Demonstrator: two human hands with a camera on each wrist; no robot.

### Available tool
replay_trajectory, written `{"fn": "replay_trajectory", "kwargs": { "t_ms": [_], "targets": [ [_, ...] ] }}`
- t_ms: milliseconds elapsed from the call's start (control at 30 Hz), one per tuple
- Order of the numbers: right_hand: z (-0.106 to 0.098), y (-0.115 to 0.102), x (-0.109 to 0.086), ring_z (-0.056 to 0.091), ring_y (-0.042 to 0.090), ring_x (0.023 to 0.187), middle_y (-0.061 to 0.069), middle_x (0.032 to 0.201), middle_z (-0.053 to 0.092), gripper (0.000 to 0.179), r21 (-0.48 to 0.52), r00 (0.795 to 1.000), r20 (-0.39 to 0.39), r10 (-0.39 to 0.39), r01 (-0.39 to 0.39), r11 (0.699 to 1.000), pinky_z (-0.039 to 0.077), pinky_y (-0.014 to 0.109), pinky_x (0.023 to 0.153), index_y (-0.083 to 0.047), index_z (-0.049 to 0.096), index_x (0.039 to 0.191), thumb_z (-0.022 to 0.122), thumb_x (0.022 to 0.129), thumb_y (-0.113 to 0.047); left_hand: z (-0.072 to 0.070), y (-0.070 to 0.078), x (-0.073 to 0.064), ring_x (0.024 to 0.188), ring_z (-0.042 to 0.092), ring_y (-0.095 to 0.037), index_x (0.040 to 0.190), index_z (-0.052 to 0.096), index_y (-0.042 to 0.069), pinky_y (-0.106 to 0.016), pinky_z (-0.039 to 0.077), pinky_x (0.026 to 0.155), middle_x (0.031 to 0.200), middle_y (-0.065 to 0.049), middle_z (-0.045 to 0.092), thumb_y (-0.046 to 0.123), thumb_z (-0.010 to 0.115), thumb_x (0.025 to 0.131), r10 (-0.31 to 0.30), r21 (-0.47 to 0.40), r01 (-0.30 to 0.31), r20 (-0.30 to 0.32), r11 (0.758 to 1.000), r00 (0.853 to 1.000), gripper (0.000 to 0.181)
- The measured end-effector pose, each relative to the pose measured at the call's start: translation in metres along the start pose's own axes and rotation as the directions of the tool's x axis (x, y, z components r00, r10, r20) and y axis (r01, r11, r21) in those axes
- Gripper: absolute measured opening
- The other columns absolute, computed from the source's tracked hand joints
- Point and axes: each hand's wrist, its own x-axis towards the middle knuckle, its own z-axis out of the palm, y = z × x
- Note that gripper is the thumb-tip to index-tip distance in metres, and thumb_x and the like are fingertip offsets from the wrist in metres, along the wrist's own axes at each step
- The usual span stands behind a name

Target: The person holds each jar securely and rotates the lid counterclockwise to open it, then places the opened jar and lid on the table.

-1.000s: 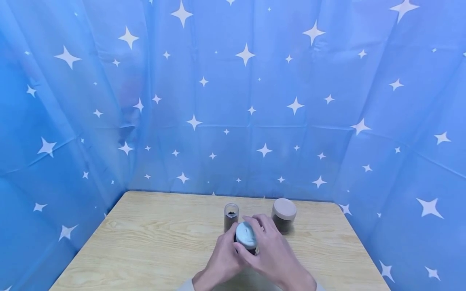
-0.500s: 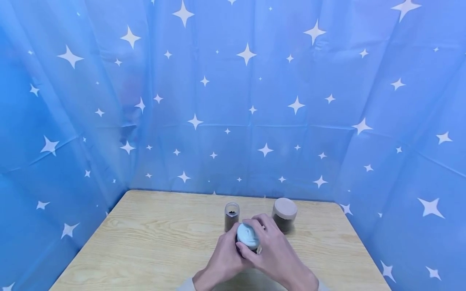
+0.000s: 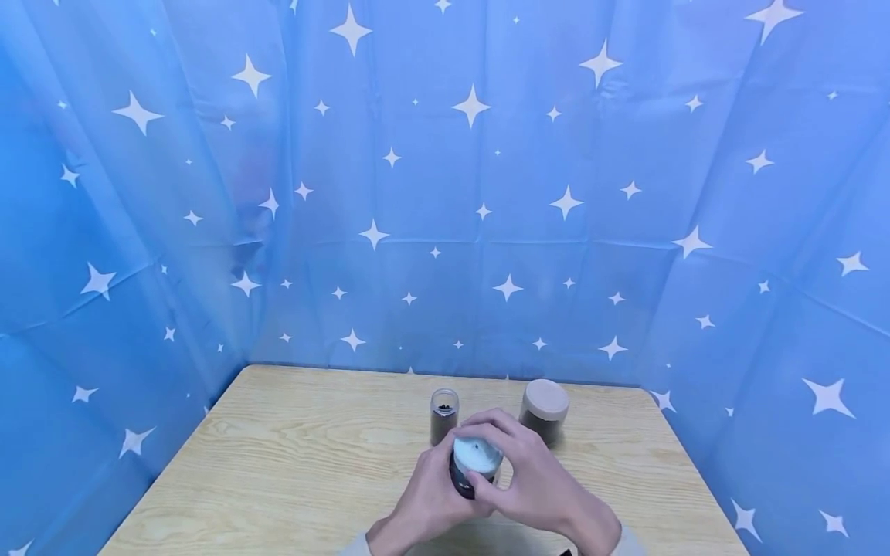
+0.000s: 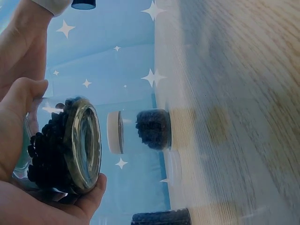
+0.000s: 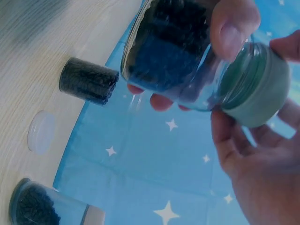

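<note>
left grip (image 3: 431, 488) of mine is wrapped round the glass body of a jar (image 4: 50, 157), thumb on one side and fingers on the other, while my right grip (image 3: 534, 480) grasps its pale green-blue lid (image 3: 477, 455) with thumb and fingers curled at the rim. the jar, holding many black pellets, is at the lower middle of the head frame, raised off the surface (image 3: 313, 455), lid uppermost. at the left of the left wrist frame its round glass base shows, apart from the wood; at the right of the right wrist frame the lid sits over the jar's mouth, though i cannot tell how tightly.

just beyond my left thumb, in the lower middle of the head frame, stands a slim glass container (image 3: 443, 421) with dark pellets below its clear upper part. to its right, near my right knuckles, stands a wider container (image 3: 545, 411) with an off-white cap and dark contents. at the left of the right wrist frame a clear disc (image 5: 41, 132) is between those two. pale sleeves (image 3: 628, 544) reach my wrists at the bottom edge, and a blue curtain (image 3: 445, 193) with white stars fills the upper frame.
</note>
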Motion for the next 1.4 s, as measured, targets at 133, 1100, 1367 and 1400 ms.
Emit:
{"fn": "replay_trajectory", "kwargs": {
  "t_ms": [133,1100,1367,1400],
  "targets": [
    [-0.002,0.005,0.0,0.076,0.017,0.129,-0.002,0.144,0.074,0.064,0.045,0.998,0.032,-0.057,0.055,0.997,0.063,0.03,0.111,-0.021,0.075,0.146,0.09,0.087,-0.003,0.001,-0.001,0.0,0.108,0.074,0.0,0.153,0.063,0.025,-0.026,0.063,0.096,0.124,0.004,0.082,0.022,0.1,0.082,0.018,-0.008,-0.018,0.008,1.0,1.0,0.08],
    [-0.005,0.012,0.001,0.073,0.021,0.139,0.003,0.153,0.072,0.067,0.144,0.986,0.089,-0.141,0.127,0.981,0.058,0.029,0.12,-0.018,0.071,0.151,0.081,0.087,0.003,0.002,-0.004,-0.001,0.107,0.074,0.0,0.152,0.062,0.027,-0.025,0.064,0.094,0.125,0.005,0.081,0.02,0.1,0.082,0.011,-0.014,-0.011,0.022,1.0,1.0,0.08],
    [-0.004,0.014,0.002,0.072,0.021,0.142,0.003,0.157,0.069,0.067,0.086,0.985,0.091,-0.145,0.138,0.987,0.06,0.035,0.119,-0.02,0.069,0.154,0.082,0.09,-0.005,0.001,-0.004,0.001,0.105,0.073,0.001,0.149,0.065,0.025,-0.025,0.063,0.093,0.122,0.005,0.082,0.019,0.1,0.079,0.007,0.002,-0.007,-0.003,1.0,1.0,0.078],
    [-0.004,0.014,0.002,0.071,0.021,0.142,0.002,0.158,0.068,0.067,0.078,0.986,0.092,-0.136,0.129,0.989,0.061,0.035,0.118,-0.02,0.069,0.155,0.083,0.091,-0.006,0.001,-0.005,0.001,0.105,0.073,0.001,0.15,0.065,0.025,-0.025,0.063,0.093,0.123,0.005,0.082,0.02,0.1,0.079,0.007,0.0,-0.007,-0.004,1.0,1.0,0.079]
  ]
}}
